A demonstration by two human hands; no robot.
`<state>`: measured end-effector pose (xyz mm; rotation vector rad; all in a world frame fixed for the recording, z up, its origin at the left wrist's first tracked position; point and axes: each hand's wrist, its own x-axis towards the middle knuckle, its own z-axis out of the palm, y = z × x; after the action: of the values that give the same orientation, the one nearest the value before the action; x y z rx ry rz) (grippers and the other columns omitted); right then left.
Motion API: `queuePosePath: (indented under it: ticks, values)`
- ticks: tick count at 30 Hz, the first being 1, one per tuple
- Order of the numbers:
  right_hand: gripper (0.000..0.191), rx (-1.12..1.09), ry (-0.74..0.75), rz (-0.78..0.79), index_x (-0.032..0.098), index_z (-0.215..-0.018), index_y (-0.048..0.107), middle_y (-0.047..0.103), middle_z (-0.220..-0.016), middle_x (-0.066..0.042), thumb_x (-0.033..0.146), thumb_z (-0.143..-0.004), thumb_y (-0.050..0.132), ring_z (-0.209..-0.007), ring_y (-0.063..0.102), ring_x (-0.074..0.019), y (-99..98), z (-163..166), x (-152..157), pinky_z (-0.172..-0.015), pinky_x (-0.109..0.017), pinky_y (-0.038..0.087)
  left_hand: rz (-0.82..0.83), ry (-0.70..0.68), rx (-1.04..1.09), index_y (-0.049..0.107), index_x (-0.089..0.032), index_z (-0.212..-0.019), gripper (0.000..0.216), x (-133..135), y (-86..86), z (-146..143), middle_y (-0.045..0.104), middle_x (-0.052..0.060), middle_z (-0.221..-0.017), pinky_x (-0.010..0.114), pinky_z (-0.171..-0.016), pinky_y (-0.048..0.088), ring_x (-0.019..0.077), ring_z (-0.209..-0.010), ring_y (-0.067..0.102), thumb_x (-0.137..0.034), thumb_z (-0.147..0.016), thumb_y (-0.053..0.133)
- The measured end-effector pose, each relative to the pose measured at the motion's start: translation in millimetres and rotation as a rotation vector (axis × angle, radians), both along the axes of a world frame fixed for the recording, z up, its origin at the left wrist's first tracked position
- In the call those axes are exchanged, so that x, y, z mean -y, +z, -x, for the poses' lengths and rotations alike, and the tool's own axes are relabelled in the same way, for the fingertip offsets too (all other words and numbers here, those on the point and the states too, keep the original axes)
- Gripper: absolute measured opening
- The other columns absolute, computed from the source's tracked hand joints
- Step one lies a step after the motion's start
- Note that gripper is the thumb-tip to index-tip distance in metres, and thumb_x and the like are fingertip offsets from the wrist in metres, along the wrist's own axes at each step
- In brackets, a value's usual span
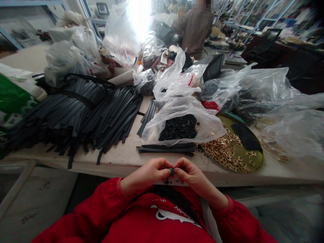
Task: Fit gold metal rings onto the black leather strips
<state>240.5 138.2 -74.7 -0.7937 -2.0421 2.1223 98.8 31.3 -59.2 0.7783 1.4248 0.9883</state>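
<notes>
At the table's front edge my left hand (158,169) and my right hand (186,171) meet, thumbs and forefingers pinched together. Between the fingertips is a small dark piece (172,171), held from both sides; its exact kind is too small to tell. Just beyond my hands lies a short row of black strips (167,149). Behind that, an opened clear plastic bag (152,130) holds many small black pieces (178,127). To the right, a round gold-coloured tray (258,158) carries a heap of small gold metal buckles (227,152) and a dark phone-like slab (246,136).
Large bundles of black strips (83,114) cover the left of the table (113,160). Plastic bags (243,81) crowd the back and right. A green bag (15,92) stands at the far left. Beyond the table a person in brown (196,30) stands.
</notes>
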Motion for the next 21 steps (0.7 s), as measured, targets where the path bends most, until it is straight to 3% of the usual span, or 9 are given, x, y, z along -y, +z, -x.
queuePosePath:
  ticks: [3,6,8,11,13,16,19,21]
  values:
    - [0.028,0.029,0.017,0.155,0.019,-0.075,0.043,0.046,-0.059,0.007,0.043,-0.074,0.057,-0.048,0.037,-0.0065,-0.6,-0.8,-2.3,-0.047,-0.020,0.030,0.027,-0.044,-0.030,0.061,-0.011,-0.090,0.022,0.1,6.5,-0.9,0.064,0.002,-0.080,0.020,-0.057,0.043,0.0098,-0.063,0.054,-0.024,-0.075,0.051]
    - [0.026,0.040,0.063,0.165,0.020,-0.076,0.042,0.048,-0.060,0.006,0.042,-0.075,0.054,-0.047,0.038,-0.0070,-1.1,-1.2,-2.9,-0.047,-0.021,0.030,0.026,-0.078,-0.020,0.061,-0.011,-0.092,0.024,0.4,4.1,-2.4,0.065,0.002,-0.081,0.020,-0.058,0.044,0.0099,-0.064,0.055,-0.025,-0.076,0.049]
    - [0.018,0.054,0.071,0.014,0.020,-0.077,0.043,0.050,-0.063,0.004,0.036,-0.078,0.051,-0.051,0.041,-0.0088,-1.3,-0.8,-1.6,-0.049,-0.022,0.032,-0.007,-0.099,-0.042,0.060,-0.011,-0.098,0.028,0.4,-1.0,-3.4,0.065,0.003,-0.086,0.021,-0.062,0.045,0.0115,-0.070,0.056,-0.023,-0.077,0.046]
    - [0.004,0.037,0.041,-0.439,0.020,-0.075,0.047,0.052,-0.071,0.000,0.021,-0.078,0.048,-0.064,0.046,-0.0134,-1.5,1.0,1.7,-0.060,-0.027,0.036,-0.050,-0.090,-0.146,0.057,-0.013,-0.107,0.034,0.1,-8.0,-4.4,0.065,0.005,-0.093,0.023,-0.065,0.046,0.0134,-0.075,0.058,-0.020,-0.077,0.044]
    - [0.005,0.004,0.050,-0.624,0.020,-0.073,0.049,0.051,-0.072,-0.001,0.016,-0.076,0.048,-0.068,0.047,-0.0148,-1.0,1.9,3.0,-0.064,-0.028,0.037,-0.045,-0.059,-0.194,0.052,-0.012,-0.114,0.039,0.1,-9.5,-4.3,0.065,0.005,-0.092,0.023,-0.064,0.046,0.0137,-0.074,0.059,-0.020,-0.076,0.044]
    - [0.005,-0.008,0.097,-0.538,0.020,-0.075,0.049,0.051,-0.070,0.001,0.017,-0.079,0.047,-0.064,0.048,-0.0130,0.8,0.5,2.2,-0.060,-0.025,0.038,-0.015,-0.038,-0.198,0.044,-0.010,-0.121,0.046,1.3,-7.2,-3.3,0.066,0.005,-0.086,0.023,-0.060,0.046,0.0137,-0.070,0.059,-0.022,-0.077,0.047]
    - [0.005,-0.004,0.123,-0.351,0.020,-0.079,0.049,0.052,-0.070,0.002,0.021,-0.082,0.046,-0.062,0.048,-0.0113,2.2,-3.6,0.7,-0.057,-0.023,0.038,-0.029,-0.077,-0.168,0.046,-0.011,-0.119,0.043,3.2,-4.2,-2.2,0.067,0.005,-0.084,0.023,-0.061,0.045,0.0142,-0.071,0.060,-0.023,-0.078,0.046]
    - [0.003,-0.014,0.130,-0.323,0.019,-0.080,0.049,0.053,-0.071,0.002,0.020,-0.082,0.047,-0.064,0.049,-0.0112,2.3,-5.7,1.1,-0.059,-0.023,0.039,-0.058,-0.106,-0.158,0.049,-0.012,-0.116,0.039,4.2,-3.9,-2.2,0.067,0.005,-0.087,0.023,-0.064,0.046,0.0143,-0.074,0.060,-0.022,-0.078,0.045]
